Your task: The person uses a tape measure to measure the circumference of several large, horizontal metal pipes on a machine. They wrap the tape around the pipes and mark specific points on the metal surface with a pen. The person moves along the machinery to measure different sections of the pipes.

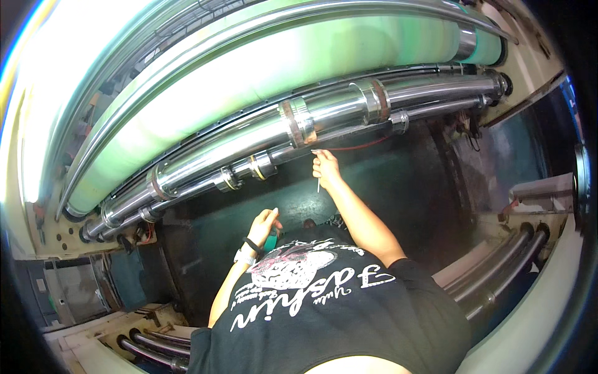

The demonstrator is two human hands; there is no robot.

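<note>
Pale green roller (398, 38), chromed shafts (227, 146) with ringed collars (298, 121), and red line (367, 145) below them; one thin pale rod (319, 185), straight where visible, near the shafts, upper part hidden by right hand (326, 168), grip pinching it; left hand (264, 225), grip contents impossible to tell.
</note>
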